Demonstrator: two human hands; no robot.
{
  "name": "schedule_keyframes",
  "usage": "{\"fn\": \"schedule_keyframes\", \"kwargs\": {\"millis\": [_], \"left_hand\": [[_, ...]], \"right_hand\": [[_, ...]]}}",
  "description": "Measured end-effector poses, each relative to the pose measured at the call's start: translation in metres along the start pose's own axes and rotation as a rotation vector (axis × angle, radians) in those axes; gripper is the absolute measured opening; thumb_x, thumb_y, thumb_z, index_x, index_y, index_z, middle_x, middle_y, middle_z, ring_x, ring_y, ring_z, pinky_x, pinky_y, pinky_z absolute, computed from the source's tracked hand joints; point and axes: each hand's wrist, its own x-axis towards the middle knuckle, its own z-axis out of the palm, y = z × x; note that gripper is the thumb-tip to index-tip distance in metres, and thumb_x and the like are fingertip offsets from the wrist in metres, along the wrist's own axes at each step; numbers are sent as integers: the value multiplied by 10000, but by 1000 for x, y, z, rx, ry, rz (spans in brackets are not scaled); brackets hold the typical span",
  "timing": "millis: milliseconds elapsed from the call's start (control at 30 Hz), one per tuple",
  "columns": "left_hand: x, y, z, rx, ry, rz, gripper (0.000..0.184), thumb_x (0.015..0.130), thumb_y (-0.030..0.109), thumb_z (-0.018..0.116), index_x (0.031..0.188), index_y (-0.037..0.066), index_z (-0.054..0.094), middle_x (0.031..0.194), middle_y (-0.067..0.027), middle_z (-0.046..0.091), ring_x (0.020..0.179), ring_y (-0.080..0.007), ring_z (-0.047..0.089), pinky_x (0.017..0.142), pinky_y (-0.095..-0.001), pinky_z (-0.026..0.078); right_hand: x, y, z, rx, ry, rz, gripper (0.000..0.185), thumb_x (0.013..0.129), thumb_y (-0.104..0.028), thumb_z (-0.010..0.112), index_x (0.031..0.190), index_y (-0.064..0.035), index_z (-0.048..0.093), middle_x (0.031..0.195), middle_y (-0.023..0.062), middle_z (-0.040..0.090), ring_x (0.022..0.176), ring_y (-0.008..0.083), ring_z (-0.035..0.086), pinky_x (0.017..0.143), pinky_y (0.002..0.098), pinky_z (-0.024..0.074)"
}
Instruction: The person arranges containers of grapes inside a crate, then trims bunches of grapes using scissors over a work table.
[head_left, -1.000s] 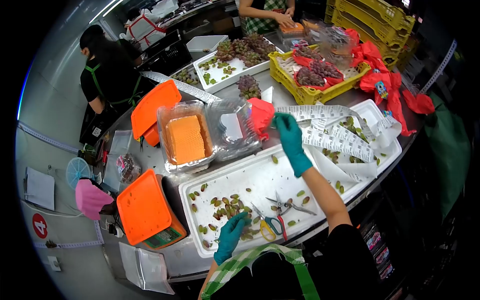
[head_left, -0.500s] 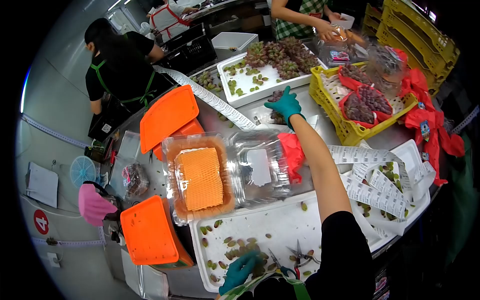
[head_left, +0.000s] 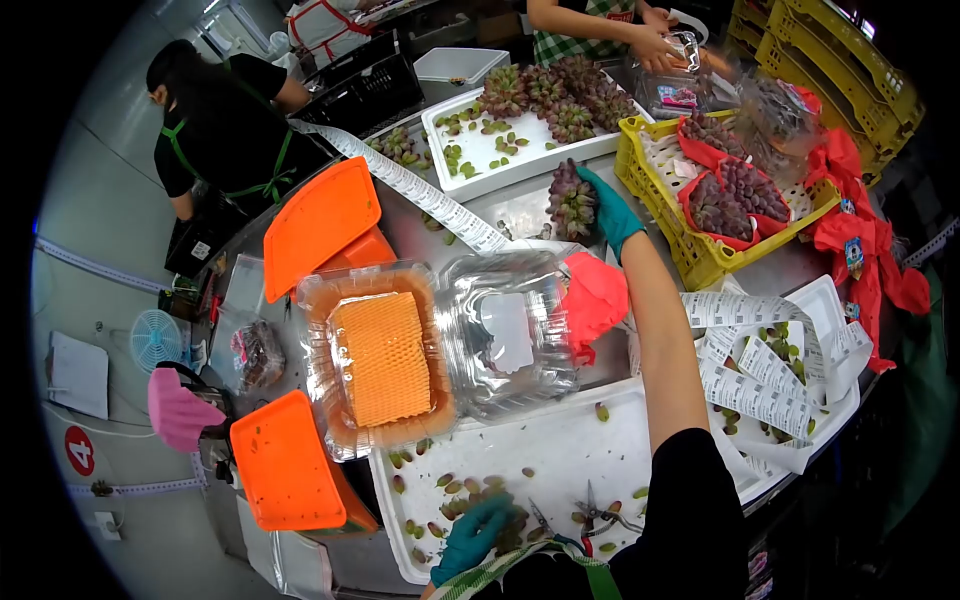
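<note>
My right hand (head_left: 609, 208), in a green glove, is closed on the right side of an upright bunch of grapes (head_left: 572, 203) just below the back white tray. My left hand (head_left: 476, 533), also gloved, is low in the front white tray (head_left: 560, 420), against a dark grape bunch (head_left: 512, 524); its fingertips blend into the bunch, so its grip is unclear. Loose grapes (head_left: 470, 486) and scissors (head_left: 590, 515) lie around it. Behind the tray sits an open clear plastic box (head_left: 510, 345) with an orange foam net (head_left: 385, 358) in its left half. Red paper (head_left: 592, 300) touches its right side.
Orange containers (head_left: 285, 462) stand at left. A white tray of grape bunches (head_left: 545, 158) and a yellow crate (head_left: 700, 255) are at the back. Printed label strips (head_left: 750, 395) cover a right tray (head_left: 820, 300). One co-worker (head_left: 215, 130) stands back left; another's hands (head_left: 655, 40) hold packaging at the back.
My right hand has moved from beside the red paper to the grape bunch farther back and closed on it. The bunch now stands more upright. The camera view has shifted.
</note>
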Motion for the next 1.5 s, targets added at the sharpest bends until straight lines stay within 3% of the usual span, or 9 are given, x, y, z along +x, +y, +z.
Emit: {"fn": "schedule_keyframes", "kwargs": {"millis": [67,100,200,367,533,633,967,1200,1500], "left_hand": [[-1,1,0,56,-29,25,331,878,134,477,1188,18,480,1121,-89,541,1059,-137,475,916,-255,363],[-3,1,-1,86,-45,35,332,877,131,475,1189,17,479,1124,-92,540,1070,-139,468,922,-256,357],[-5,-7,-2,75,-70,75,335,876,122,469,1193,15,475,1123,-91,545,1044,-143,492,905,-255,374],[-20,18,10,116,-148,153,334,876,112,467,1196,18,471,1101,-96,560,1002,-153,529,876,-254,404],[-30,48,7,-81,-148,446,417,883,168,472,1264,26,379,1157,-118,510,1042,-197,515,898,-294,406],[-44,79,-2,-649,-183,531,574,886,422,383,1306,41,293,1235,-137,440,1113,-260,459,935,-396,374],[-71,17,-83,-1125,-544,537,670,814,586,393,1306,136,328,1318,-92,361,1208,-276,353,1012,-440,285],[-91,-5,-130,-1274,-683,588,650,816,560,401,1307,141,325,1314,-95,365,1200,-290,353,1005,-458,288],[-92,-14,-129,-1121,-605,603,572,806,557,449,1243,190,424,1281,-4,415,1163,-216,385,1002,-388,286]], "right_hand": [[-9,-5,12,171,-106,-27,451,811,-419,522,1080,-58,534,991,119,592,865,249,595,787,403,492],[-7,-12,20,315,-475,-24,497,828,-469,456,1115,-67,510,1045,118,565,901,256,575,815,404,477],[-42,-34,47,189,-217,-149,543,811,-476,471,1180,-78,454,1070,136,550,888,304,571,808,473,467],[-133,-45,137,236,-605,-111,451,880,-366,407,1226,-78,423,1190,136,496,1011,283,537,852,451,455],[-235,21,229,-66,-263,17,444,846,-339,482,1201,-73,454,1162,120,522,998,234,558,857,385,465],[-276,78,279,-181,-178,357,478,783,-334,601,1136,-28,501,1079,92,578,926,189,590,835,312,473],[-340,189,379,-1104,-317,403,721,785,-513,514,1308,-51,329,1132,98,505,913,158,521,730,276,435],[-348,257,372,-1212,-93,-134,583,811,-448,540,1234,-60,440,940,99,583,848,148,533,734,277,455],[-396,340,366,-1219,18,-734,610,802,-257,601,1300,-36,327,1303,199,348,1182,319,378,972,347,314]]}}
